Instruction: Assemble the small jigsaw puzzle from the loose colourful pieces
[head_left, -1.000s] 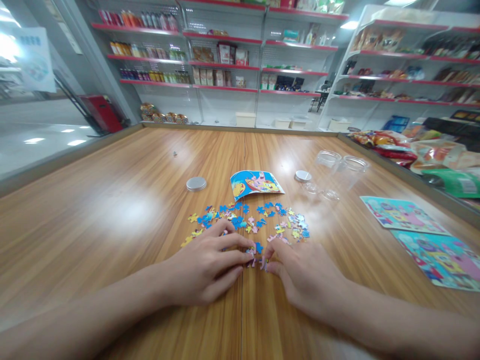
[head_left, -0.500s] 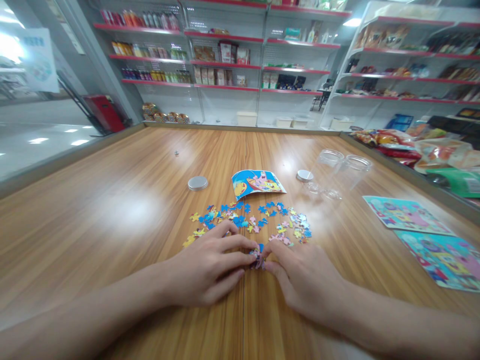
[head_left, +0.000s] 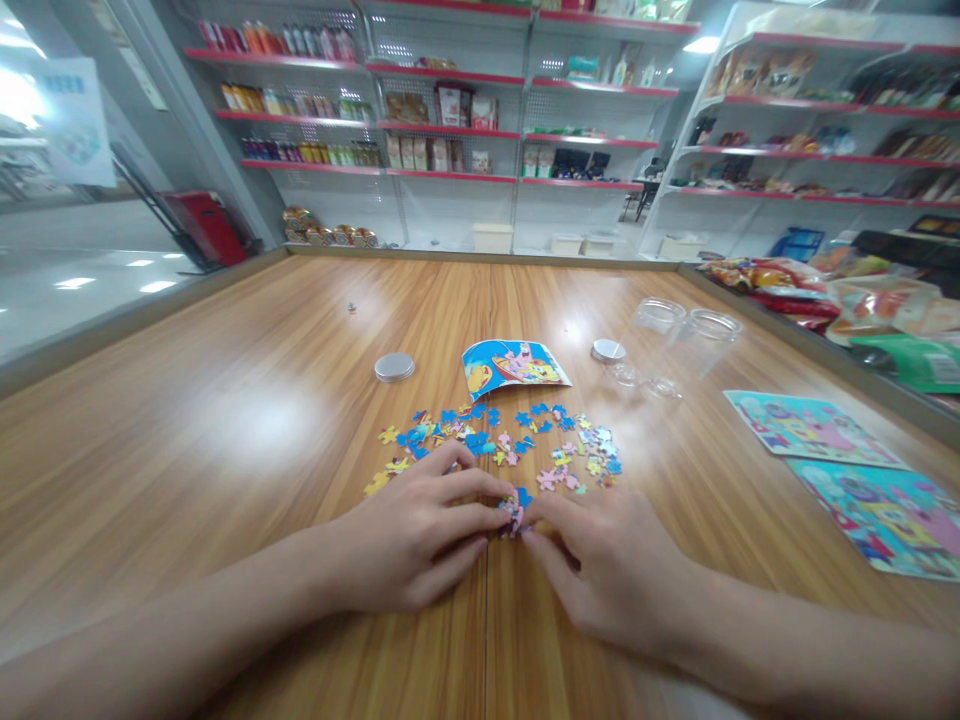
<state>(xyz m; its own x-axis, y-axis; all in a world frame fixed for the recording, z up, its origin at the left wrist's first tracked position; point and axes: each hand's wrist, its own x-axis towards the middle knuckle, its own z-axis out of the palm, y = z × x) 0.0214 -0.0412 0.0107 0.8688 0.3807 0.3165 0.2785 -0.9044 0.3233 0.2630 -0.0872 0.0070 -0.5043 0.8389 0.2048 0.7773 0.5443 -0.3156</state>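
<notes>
A small cluster of jigsaw puzzle pieces [head_left: 515,512], pink and blue, lies on the table between my hands. My left hand [head_left: 420,525] rests at its left side, fingers apart, with fingertips touching the cluster. From the right, my right hand [head_left: 611,570] pinches at the cluster's edge with thumb and index finger; the piece there is mostly hidden. Beyond my hands, loose jigsaw pieces [head_left: 480,440] in blue, yellow and pink are spread in an arc. A curved cartoon picture card [head_left: 516,368] lies behind them.
Silver lids [head_left: 394,367] lie left and right of the card. Two clear plastic jars [head_left: 709,345] are at the right, behind two cartoon picture sheets [head_left: 821,430]. Packaged goods [head_left: 900,310] line the right edge. Stocked shelves [head_left: 450,130] stand behind the table.
My right hand has shifted slightly left, its thumb and index finger closer against the cluster. Some pink pieces under it show more clearly. The left hand has stayed in place.
</notes>
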